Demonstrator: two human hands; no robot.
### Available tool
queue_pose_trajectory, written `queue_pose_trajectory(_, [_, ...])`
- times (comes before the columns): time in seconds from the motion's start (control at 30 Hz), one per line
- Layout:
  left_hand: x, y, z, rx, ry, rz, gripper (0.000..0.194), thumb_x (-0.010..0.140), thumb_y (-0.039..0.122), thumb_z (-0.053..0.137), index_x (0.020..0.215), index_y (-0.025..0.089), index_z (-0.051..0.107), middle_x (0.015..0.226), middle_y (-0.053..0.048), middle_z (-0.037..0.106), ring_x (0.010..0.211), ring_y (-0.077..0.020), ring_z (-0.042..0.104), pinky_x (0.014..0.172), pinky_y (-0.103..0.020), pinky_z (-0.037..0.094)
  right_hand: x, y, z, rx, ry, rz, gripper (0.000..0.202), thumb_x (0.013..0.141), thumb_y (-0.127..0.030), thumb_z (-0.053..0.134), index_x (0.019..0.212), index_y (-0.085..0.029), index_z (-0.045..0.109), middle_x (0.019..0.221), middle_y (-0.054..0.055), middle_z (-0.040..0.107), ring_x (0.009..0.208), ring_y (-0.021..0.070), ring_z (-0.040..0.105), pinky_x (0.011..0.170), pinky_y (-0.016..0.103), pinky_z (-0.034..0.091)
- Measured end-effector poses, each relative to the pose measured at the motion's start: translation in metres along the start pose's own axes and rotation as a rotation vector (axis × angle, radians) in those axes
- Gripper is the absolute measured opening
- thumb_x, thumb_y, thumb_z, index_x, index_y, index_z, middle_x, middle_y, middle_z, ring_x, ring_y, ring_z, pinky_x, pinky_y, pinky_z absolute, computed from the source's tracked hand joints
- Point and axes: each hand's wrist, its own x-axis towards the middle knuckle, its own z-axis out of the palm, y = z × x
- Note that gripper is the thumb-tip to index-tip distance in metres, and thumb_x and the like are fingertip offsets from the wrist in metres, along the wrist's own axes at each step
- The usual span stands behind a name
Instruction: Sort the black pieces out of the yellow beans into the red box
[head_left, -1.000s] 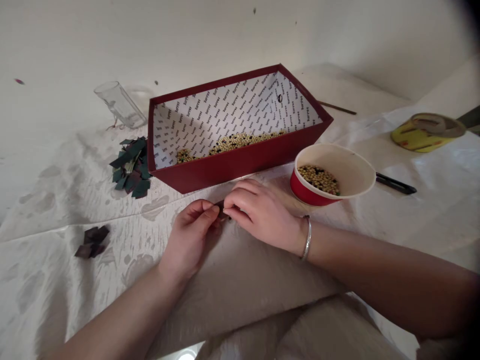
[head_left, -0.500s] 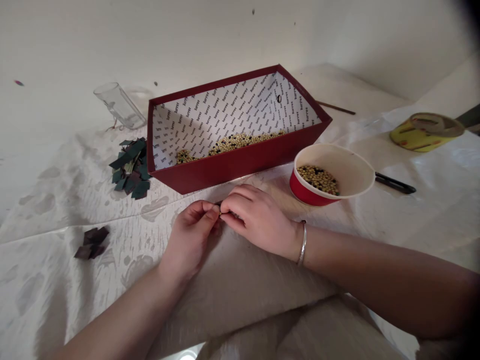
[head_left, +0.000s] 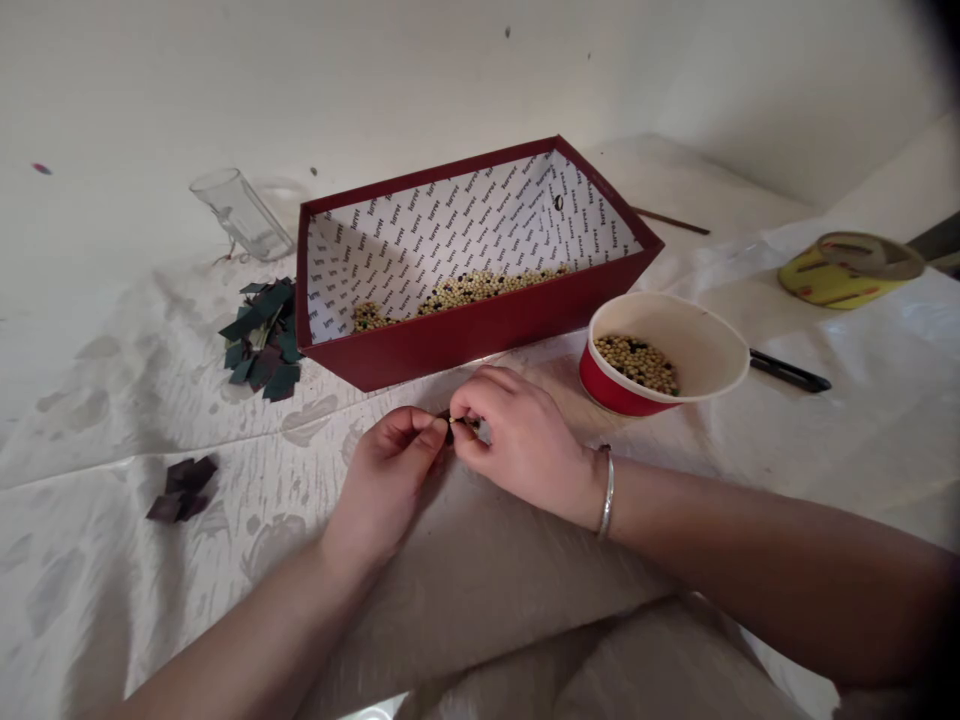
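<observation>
My left hand [head_left: 390, 465] pinches the edge of a small dark piece, just in front of the red box [head_left: 457, 345]. Close beside it, my right hand [head_left: 521, 440] has its fingers pressed together at the piece's other side; what they grip is too small to make out. A few pale and dark beads show between the two hands. Many such beads [head_left: 480, 290] lie inside the box. To the right, a red and white paper bowl [head_left: 626, 395] holds more beads [head_left: 637, 363].
Left of the box are a pile of dark green squares [head_left: 262, 335] and a tilted clear glass [head_left: 247, 220]. Several dark squares [head_left: 182, 490] lie nearer. At right are a black pen-like object [head_left: 791, 370], a yellow tin [head_left: 847, 270] and a thin brown stick [head_left: 673, 221].
My right fingers have drawn slightly away from my left fingertips, so the dark piece and beads between them show more. The view has shifted slightly.
</observation>
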Motion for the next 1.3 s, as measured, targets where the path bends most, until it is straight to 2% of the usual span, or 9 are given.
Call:
queue_pose_trajectory(0.3, [0.002, -0.002, -0.001, 0.019, -0.001, 0.007, 0.019, 0.08, 0.034, 0.071, 0.073, 0.018, 0.064, 0.06, 0.003, 0.054, 0.056, -0.0085, 0.043, 0.054, -0.021, 0.033, 0.002, 0.006, -0.003, -0.013, 0.022, 0.036, 0.012, 0.076, -0.009, 0.055, 0.073, -0.021, 0.051, 0.076, 0.0, 0.056, 0.075, 0.0152, 0.052, 0.068, 0.029, 0.04])
queue_pose_trajectory(0.43, [0.001, 0.0, -0.001, -0.052, -0.016, 0.009, 0.019, 0.081, 0.032, 0.07, 0.071, 0.018, 0.063, 0.061, 0.003, 0.056, 0.057, -0.0091, 0.045, 0.055, -0.022, 0.035, 0.002, 0.004, -0.02, 0.07, 0.095, -0.053, 0.015, 0.076, -0.007, 0.055, 0.076, -0.021, 0.051, 0.078, -0.001, 0.056, 0.076, 0.0141, 0.054, 0.069, 0.028, 0.044])
queue_pose_trajectory(0.57, [0.002, 0.001, 0.001, -0.091, -0.001, -0.001, 0.02, 0.082, 0.028, 0.068, 0.066, 0.018, 0.06, 0.059, 0.003, 0.056, 0.056, -0.0085, 0.045, 0.055, -0.02, 0.035, 0.002, 0.002, -0.057, 0.025, 0.432, -0.19, 0.017, 0.078, -0.008, 0.057, 0.077, -0.023, 0.05, 0.077, -0.002, 0.058, 0.078, 0.0149, 0.055, 0.074, 0.031, 0.046])
queue_pose_trajectory(0.7, [0.002, 0.002, 0.001, -0.066, 0.026, 0.017, 0.018, 0.081, 0.026, 0.068, 0.066, 0.018, 0.062, 0.059, 0.002, 0.057, 0.056, -0.0089, 0.047, 0.057, -0.02, 0.037, 0.008, 0.022, -0.091, -0.076, 0.895, -0.096, 0.018, 0.076, -0.005, 0.053, 0.076, -0.023, 0.051, 0.073, -0.001, 0.052, 0.066, 0.0131, 0.05, 0.064, 0.03, 0.043])
queue_pose_trajectory(0.83, [0.001, 0.003, 0.0, -0.1, 0.037, -0.009, 0.018, 0.08, 0.026, 0.069, 0.066, 0.018, 0.061, 0.059, 0.002, 0.057, 0.055, -0.0086, 0.047, 0.056, -0.02, 0.037, 0.013, 0.042, -0.102, -0.114, 0.954, 0.049, 0.028, 0.07, 0.002, 0.048, 0.084, -0.022, 0.051, 0.088, 0.004, 0.053, 0.083, 0.0147, 0.053, 0.066, 0.027, 0.042])
queue_pose_trajectory(0.97, [0.002, 0.004, 0.001, -0.102, 0.047, -0.005, 0.017, 0.078, 0.024, 0.069, 0.065, 0.018, 0.061, 0.058, 0.003, 0.057, 0.056, -0.008, 0.047, 0.056, -0.02, 0.037, 0.01, 0.029, -0.098, -0.032, 1.025, -0.009, 0.03, 0.072, 0.003, 0.048, 0.09, -0.02, 0.054, 0.097, 0.006, 0.057, 0.093, 0.0167, 0.055, 0.073, 0.03, 0.045])
queue_pose_trajectory(1.07, [0.003, 0.006, 0.003, -0.116, 0.068, -0.007, 0.015, 0.077, 0.024, 0.07, 0.065, 0.018, 0.061, 0.059, 0.002, 0.058, 0.056, -0.0085, 0.048, 0.056, -0.02, 0.038, 0.001, 0.009, -0.097, 0.018, 0.794, -0.074, 0.02, 0.082, -0.003, 0.05, 0.086, -0.021, 0.057, 0.088, 0.004, 0.06, 0.089, 0.0171, 0.058, 0.078, 0.033, 0.047])
queue_pose_trajectory(1.2, [0.003, 0.008, 0.005, -0.125, 0.076, -0.014, 0.014, 0.074, 0.023, 0.07, 0.065, 0.018, 0.061, 0.059, 0.002, 0.058, 0.055, -0.0092, 0.048, 0.055, -0.021, 0.038, -0.014, 0.002, -0.093, -0.04, 0.146, -0.126, 0.012, 0.085, -0.011, 0.057, 0.081, -0.023, 0.057, 0.08, -0.001, 0.059, 0.077, 0.0144, 0.056, 0.07, 0.03, 0.045])
queue_pose_trajectory(1.3, [0.004, 0.009, 0.005, -0.114, 0.064, -0.016, 0.014, 0.075, 0.023, 0.069, 0.064, 0.018, 0.061, 0.058, 0.002, 0.058, 0.055, -0.0096, 0.048, 0.055, -0.021, 0.039, -0.027, 0.012, -0.082, -0.187, -0.189, -0.036, 0.006, 0.089, -0.019, 0.057, 0.084, -0.02, 0.058, 0.084, 0.001, 0.059, 0.077, 0.0155, 0.056, 0.068, 0.03, 0.043])
